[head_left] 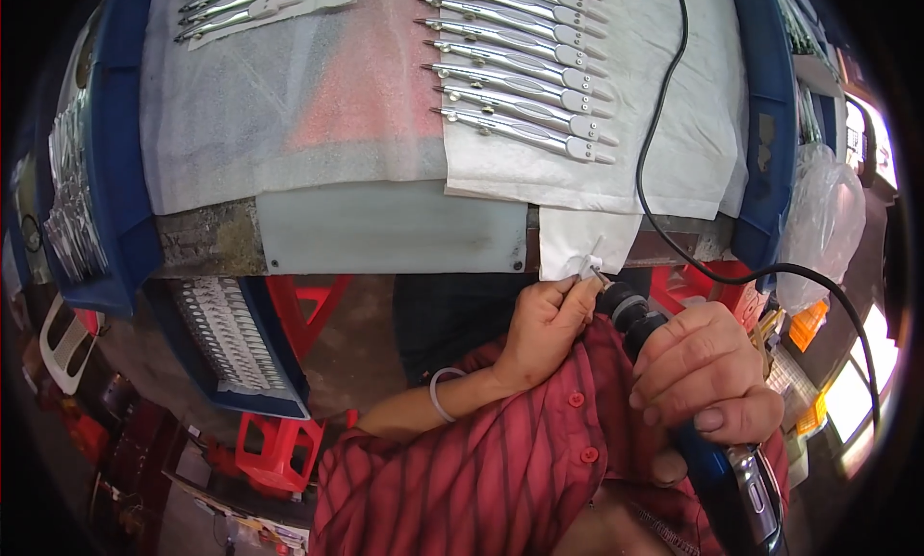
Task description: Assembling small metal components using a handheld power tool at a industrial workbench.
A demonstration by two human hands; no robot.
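Red shirt: nearest my camera, a red cloth shirt with dark stripes and red buttons (pixel 452 460).
Right hand: I see the right hand (pixel 707 373) with its fingers wrapped round a black-nosed, blue-bodied cylindrical power tool (pixel 635 321), the nose pointing up and left.
Left hand: the left hand (pixel 549 330), a pale ring-shaped bracelet (pixel 441 394) at its wrist, pinches a small pale piece (pixel 593 264) between thumb and forefinger; its exact shape is too small for me to tell.
Tool tip: right at the pinched piece, though I cannot tell whether the two touch.
White flap: behind the fingertips, a thin white sheet (pixel 568 231) hangs over the table edge, beside a grey rectangular panel (pixel 385 231).
Silver row: beyond the edge, slim silver metal compass-like instruments (pixel 525 84) lie side by side on a white cloth (pixel 674 176).
Black cable: a thin black cable (pixel 647 142) crosses the cloth and curves off to the right.
Blue bins: blue plastic bins (pixel 120 161) flank the table; a clear plastic bag (pixel 818 224) hangs by the right one.
Red stool: lower left, on the floor, a red plastic stool (pixel 279 452).
Lettering: any marks on the tool's casing are too small for me to read.
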